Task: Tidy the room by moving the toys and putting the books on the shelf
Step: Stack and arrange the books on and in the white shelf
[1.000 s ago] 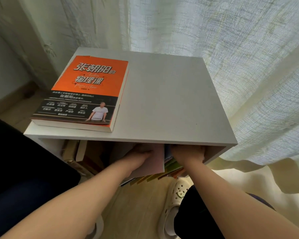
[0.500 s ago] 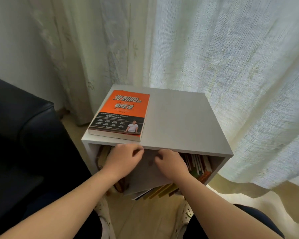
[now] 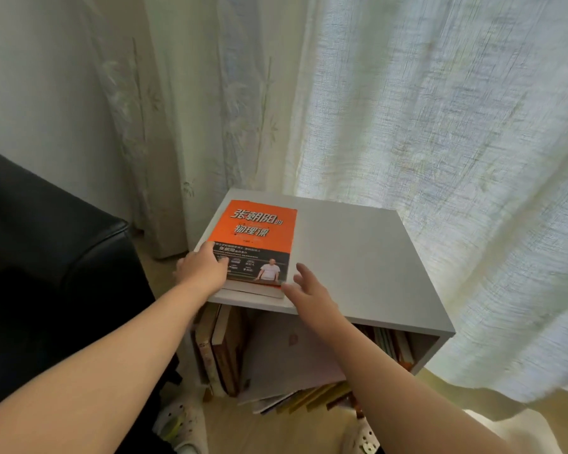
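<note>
One orange book (image 3: 259, 239) atop the shelf (image 3: 358, 257): left hand (image 3: 204, 273) grips its corner, right hand (image 3: 309, 291) spread open beside it. Shelved books (image 3: 223, 348) below, half hidden, uncountable

Glossy paper-covered book (image 3: 259, 244) on a matt, smooth white shelf (image 3: 358, 257); coarse woven cloth curtain (image 3: 440, 126); dark leather-like sofa (image 3: 46, 231).
</note>
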Demonstrator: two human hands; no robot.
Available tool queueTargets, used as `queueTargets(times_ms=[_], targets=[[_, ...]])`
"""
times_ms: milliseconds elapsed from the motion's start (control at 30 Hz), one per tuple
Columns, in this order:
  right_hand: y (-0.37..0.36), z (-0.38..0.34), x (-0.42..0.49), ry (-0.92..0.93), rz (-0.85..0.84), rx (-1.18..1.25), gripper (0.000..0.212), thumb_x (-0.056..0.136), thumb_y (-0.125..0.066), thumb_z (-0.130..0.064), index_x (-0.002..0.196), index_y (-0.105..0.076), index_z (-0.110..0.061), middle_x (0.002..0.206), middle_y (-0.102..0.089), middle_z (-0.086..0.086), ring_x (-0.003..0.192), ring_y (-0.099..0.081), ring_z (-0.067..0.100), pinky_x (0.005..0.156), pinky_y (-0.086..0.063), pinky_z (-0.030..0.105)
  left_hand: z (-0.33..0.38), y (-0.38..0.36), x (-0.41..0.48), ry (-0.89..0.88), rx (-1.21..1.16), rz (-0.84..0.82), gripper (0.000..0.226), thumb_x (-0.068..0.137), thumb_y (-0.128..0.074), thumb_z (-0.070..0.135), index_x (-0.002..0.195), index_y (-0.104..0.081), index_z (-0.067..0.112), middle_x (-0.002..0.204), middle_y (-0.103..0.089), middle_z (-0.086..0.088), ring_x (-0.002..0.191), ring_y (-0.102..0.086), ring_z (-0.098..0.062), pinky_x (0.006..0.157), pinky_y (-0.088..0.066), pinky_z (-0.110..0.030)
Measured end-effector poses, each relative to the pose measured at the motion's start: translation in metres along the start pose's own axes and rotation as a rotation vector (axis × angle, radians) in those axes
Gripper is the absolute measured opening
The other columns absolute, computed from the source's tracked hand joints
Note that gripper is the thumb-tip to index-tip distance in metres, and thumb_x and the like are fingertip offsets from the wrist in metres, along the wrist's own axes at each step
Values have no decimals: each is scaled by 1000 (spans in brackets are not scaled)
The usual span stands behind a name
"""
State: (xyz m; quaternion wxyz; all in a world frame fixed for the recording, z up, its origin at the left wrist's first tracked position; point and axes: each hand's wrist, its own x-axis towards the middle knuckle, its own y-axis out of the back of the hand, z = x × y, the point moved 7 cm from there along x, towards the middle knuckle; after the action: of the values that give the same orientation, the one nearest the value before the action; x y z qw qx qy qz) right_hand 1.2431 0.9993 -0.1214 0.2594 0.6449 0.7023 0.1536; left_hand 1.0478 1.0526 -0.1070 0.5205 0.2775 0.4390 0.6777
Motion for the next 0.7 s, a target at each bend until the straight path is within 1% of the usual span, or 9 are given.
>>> queueTargets(times_ms=[67, 133, 233, 300, 367, 433, 500, 600, 700], targets=[[2, -1, 7, -13, 29, -50, 46, 96, -39, -44, 140, -33, -34, 137, -50, -6, 128, -43, 22, 107, -31, 40, 1, -5, 0, 21, -100, -22, 49, 92, -51, 41, 135, -38, 22, 129, -51, -12, 120, -45, -33, 98, -40, -39], [9, 0, 10, -18, 81, 35, 39, 96, -41, -42, 133, -43, -30, 127, -57, -2, 118, -49, 19, 94, -39, 31, -3, -11, 2, 71, -247, -80, 57, 83, -64, 42, 130, -41, 19, 125, -53, -11, 115, -50, -30, 96, -45, -40], [20, 1, 8, -19, 122, 96, 36, 97, -45, -32, 130, -50, -21, 121, -59, -2, 100, -49, 9, 81, -34, 21, -6, -13, 4, 178, -464, -182, 53, 78, -71, 38, 118, -52, 9, 115, -60, -10, 106, -56, -27, 92, -48, -38], [24, 4, 6, -23, 144, 109, 35, 96, -47, -29, 129, -51, -18, 120, -60, -2, 96, -47, 8, 79, -33, 20, -4, -12, 3, 246, -707, -240, 41, 85, -65, 36, 112, -57, 7, 106, -63, -10, 100, -59, -25, 94, -47, -36], [26, 6, 5, -32, 159, 109, 35, 95, -49, -28, 128, -53, -17, 120, -61, -1, 96, -48, 8, 80, -34, 20, 1, -10, -2, 280, -840, -323, 27, 91, -57, 33, 101, -58, 9, 89, -62, -6, 86, -58, -20, 87, -47, -33], [28, 9, 6, -47, 168, 111, 34, 94, -52, -28, 126, -54, -16, 120, -62, -1, 96, -50, 9, 82, -37, 21, 7, -9, -6, 280, -861, -390, 23, 94, -53, 32, 86, -57, 11, 82, -59, -4, 77, -56, -16, 77, -45, -29], [30, 11, 7, -59, 175, 116, 33, 93, -54, -27, 123, -57, -15, 118, -63, 0, 97, -52, 10, 85, -40, 23, 10, -9, -9, 257, -829, -427, 24, 93, -55, 33, 80, -56, 13, 82, -59, -3, 75, -54, -15, 76, -42, -28], [33, 15, 5, -79, 179, 140, 30, 90, -57, -25, 118, -60, -15, 114, -64, 0, 96, -55, 11, 86, -42, 25, 9, -10, -13, 237, -778, -424, 24, 88, -62, 33, 88, -59, 9, 88, -62, -5, 75, -56, -15, 79, -41, -28], [31, 17, 2, -75, 158, 155, 30, 89, -58, -25, 118, -59, -17, 111, -65, -2, 98, -58, 12, 88, -46, 28, 7, -13, -16, 172, -844, -406, 25, 86, -66, 26, 104, -58, 10, 87, -66, -5, 75, -61, -17, 65, -48, -26]])
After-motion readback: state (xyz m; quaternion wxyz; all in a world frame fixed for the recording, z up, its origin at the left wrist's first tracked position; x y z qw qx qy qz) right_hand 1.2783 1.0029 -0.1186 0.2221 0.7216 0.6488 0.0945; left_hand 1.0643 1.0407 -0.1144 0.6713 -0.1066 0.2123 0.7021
